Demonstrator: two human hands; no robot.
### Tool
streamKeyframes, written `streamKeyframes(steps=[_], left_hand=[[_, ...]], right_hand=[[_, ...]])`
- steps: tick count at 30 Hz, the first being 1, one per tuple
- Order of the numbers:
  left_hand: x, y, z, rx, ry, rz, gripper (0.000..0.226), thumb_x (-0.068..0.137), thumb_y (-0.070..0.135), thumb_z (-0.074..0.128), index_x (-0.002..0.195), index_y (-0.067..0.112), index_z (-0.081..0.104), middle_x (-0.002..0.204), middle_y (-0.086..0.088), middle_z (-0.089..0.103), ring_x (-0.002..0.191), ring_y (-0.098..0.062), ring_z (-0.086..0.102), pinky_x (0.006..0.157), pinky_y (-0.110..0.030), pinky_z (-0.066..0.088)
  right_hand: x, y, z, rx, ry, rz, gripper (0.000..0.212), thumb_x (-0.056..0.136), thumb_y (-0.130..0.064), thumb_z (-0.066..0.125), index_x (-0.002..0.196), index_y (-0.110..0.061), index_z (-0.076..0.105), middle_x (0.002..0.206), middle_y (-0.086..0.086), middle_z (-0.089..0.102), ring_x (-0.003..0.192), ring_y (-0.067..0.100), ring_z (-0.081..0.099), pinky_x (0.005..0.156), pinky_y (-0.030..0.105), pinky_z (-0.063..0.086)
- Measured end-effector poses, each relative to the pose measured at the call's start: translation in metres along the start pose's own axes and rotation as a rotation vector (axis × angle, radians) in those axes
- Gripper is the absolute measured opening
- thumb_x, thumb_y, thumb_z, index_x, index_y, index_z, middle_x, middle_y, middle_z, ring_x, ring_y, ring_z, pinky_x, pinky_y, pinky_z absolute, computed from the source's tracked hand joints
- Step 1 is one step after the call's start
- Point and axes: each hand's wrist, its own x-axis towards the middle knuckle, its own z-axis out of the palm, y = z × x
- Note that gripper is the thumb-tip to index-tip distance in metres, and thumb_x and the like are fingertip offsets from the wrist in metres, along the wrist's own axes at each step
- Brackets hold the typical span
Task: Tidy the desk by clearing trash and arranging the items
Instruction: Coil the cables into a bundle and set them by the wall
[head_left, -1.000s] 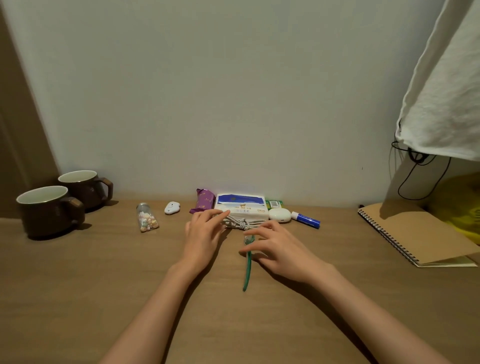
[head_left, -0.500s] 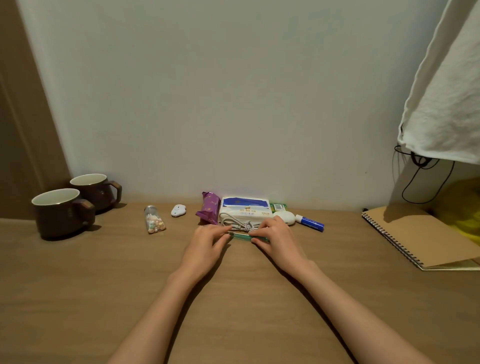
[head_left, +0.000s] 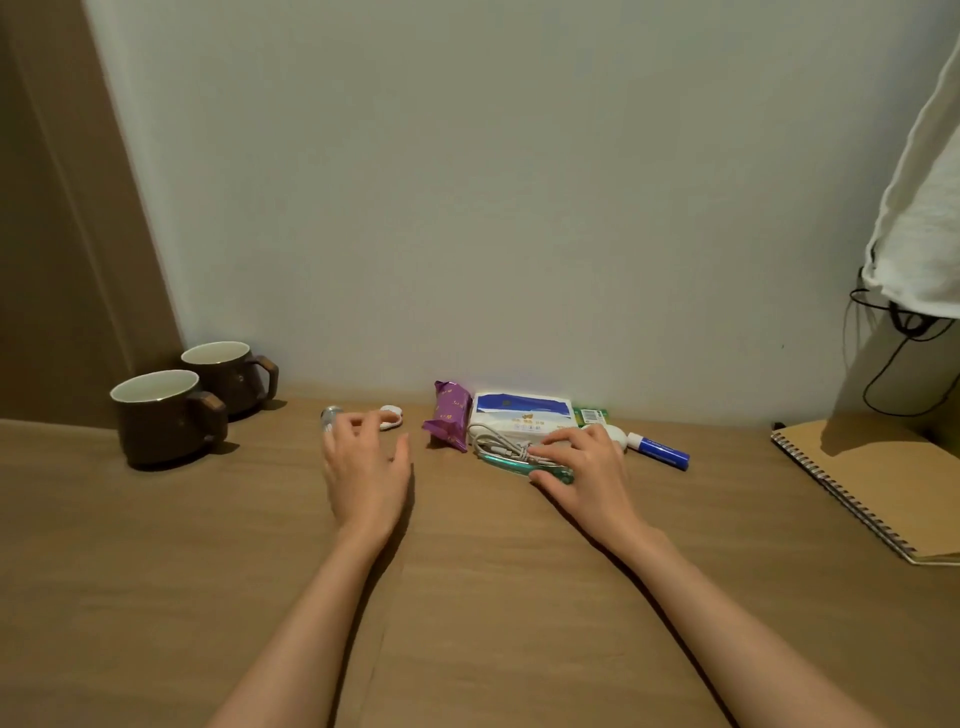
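Two brown mugs (head_left: 156, 415), contents unseen, stand at left. Left hand (head_left: 363, 467), fingers spread, hovers over a small bottle (head_left: 329, 415). Right hand (head_left: 587, 467) presses flat fingers on the green toothbrush (head_left: 501, 461) before the tissue pack (head_left: 522, 415).

We see the desk (head_left: 156, 597) as smooth, matt wood grain. At far left, the near mug (head_left: 156, 421) and the far mug (head_left: 228, 374) look like dark glazed ceramic, faintly glossy. The purple packet (head_left: 447, 415) and the tissue pack (head_left: 524, 415) wear shiny plastic film. The toothbrush (head_left: 506, 463) is translucent green plastic. At right, the notebook (head_left: 872, 467) has a matt brown paper cover and wire binding. Above it hangs coarse white cloth (head_left: 924, 208).
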Motion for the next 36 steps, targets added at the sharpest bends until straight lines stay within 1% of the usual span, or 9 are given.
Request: streamKeyframes(steps=[3, 7, 10, 14, 18, 24, 28, 32, 36], left_hand=[[0.013, -0.015, -0.008, 0.074, 0.035, -0.232, 0.047, 0.080, 0.035, 0.067, 0.122, 0.022, 0.051, 0.128, -0.012, 0.041, 0.117, -0.032, 0.037, 0.092, -0.046, 0.041], [0.030, -0.030, -0.002, 0.096, -0.032, -0.295, 0.065, 0.080, 0.045, 0.065, 0.135, 0.020, 0.040, 0.137, -0.015, 0.037, 0.122, -0.036, 0.035, 0.097, -0.049, 0.036], [0.040, -0.034, 0.005, 0.113, -0.092, -0.343, 0.068, 0.085, 0.050, 0.056, 0.141, 0.019, 0.032, 0.140, -0.018, 0.037, 0.127, -0.036, 0.034, 0.102, -0.048, 0.031], [0.048, -0.039, 0.012, 0.200, -0.147, -0.306, 0.068, 0.087, 0.042, 0.055, 0.144, 0.017, 0.026, 0.138, -0.021, 0.040, 0.125, -0.039, 0.038, 0.103, -0.048, 0.032], [0.049, -0.043, 0.017, 0.274, -0.174, -0.296, 0.064, 0.089, 0.034, 0.051, 0.144, 0.013, 0.025, 0.134, -0.022, 0.046, 0.120, -0.041, 0.041, 0.100, -0.047, 0.034], [0.047, -0.041, 0.013, 0.225, -0.125, -0.321, 0.059, 0.092, 0.030, 0.046, 0.143, 0.006, 0.026, 0.131, -0.028, 0.044, 0.117, -0.043, 0.040, 0.095, -0.050, 0.036], [0.043, -0.025, 0.016, 0.060, -0.098, -0.212, 0.060, 0.095, 0.033, 0.045, 0.145, 0.008, 0.023, 0.137, -0.022, 0.040, 0.123, -0.039, 0.037, 0.098, -0.049, 0.037], [0.036, 0.005, 0.025, -0.145, -0.120, -0.071, 0.060, 0.097, 0.033, 0.042, 0.148, 0.009, 0.020, 0.148, -0.014, 0.033, 0.134, -0.030, 0.028, 0.107, -0.042, 0.027], [0.020, 0.031, 0.039, -0.248, -0.133, 0.002, 0.057, 0.098, 0.028, 0.041, 0.148, 0.010, 0.021, 0.149, -0.011, 0.034, 0.133, -0.027, 0.028, 0.106, -0.036, 0.026]], right_hand=[[0.000, 0.000, -0.001, -0.004, 0.058, 0.018, 0.026, 0.079, -0.034, 0.073, 0.105, -0.030, 0.072, 0.105, -0.009, 0.067, 0.099, 0.017, 0.052, 0.078, 0.031, 0.032], [0.001, 0.005, -0.004, -0.023, 0.139, 0.102, 0.028, 0.086, -0.040, 0.059, 0.108, -0.027, 0.072, 0.111, -0.009, 0.066, 0.102, 0.014, 0.048, 0.082, 0.030, 0.030], [0.000, 0.017, -0.010, -0.036, 0.179, 0.212, 0.022, 0.091, -0.030, 0.060, 0.109, -0.027, 0.071, 0.113, -0.010, 0.065, 0.100, 0.012, 0.043, 0.083, 0.031, 0.030], [-0.003, 0.043, -0.020, -0.101, 0.216, 0.365, 0.023, 0.091, -0.023, 0.058, 0.112, -0.023, 0.068, 0.114, -0.004, 0.065, 0.103, 0.018, 0.044, 0.081, 0.032, 0.031], [-0.002, 0.068, -0.026, -0.140, 0.183, 0.518, 0.031, 0.091, -0.017, 0.054, 0.122, -0.017, 0.062, 0.123, 0.005, 0.062, 0.114, 0.028, 0.046, 0.091, 0.040, 0.039], [-0.003, 0.089, -0.025, -0.145, 0.037, 0.650, 0.038, 0.090, -0.013, 0.052, 0.128, -0.015, 0.059, 0.123, 0.008, 0.064, 0.114, 0.034, 0.046, 0.095, 0.040, 0.039], [-0.002, 0.096, -0.026, -0.139, 0.037, 0.664, 0.030, 0.092, -0.013, 0.054, 0.120, -0.017, 0.065, 0.113, 0.009, 0.068, 0.107, 0.033, 0.049, 0.088, 0.039, 0.042], [0.001, 0.099, -0.027, 0.001, 0.133, 0.667, 0.027, 0.093, -0.012, 0.055, 0.118, -0.012, 0.065, 0.110, 0.010, 0.068, 0.104, 0.031, 0.050, 0.081, 0.034, 0.041], [0.007, 0.085, -0.033, 0.199, 0.189, 0.510, 0.028, 0.091, -0.014, 0.059, 0.118, -0.015, 0.066, 0.105, 0.005, 0.067, 0.100, 0.018, 0.049, 0.082, 0.025, 0.036]])
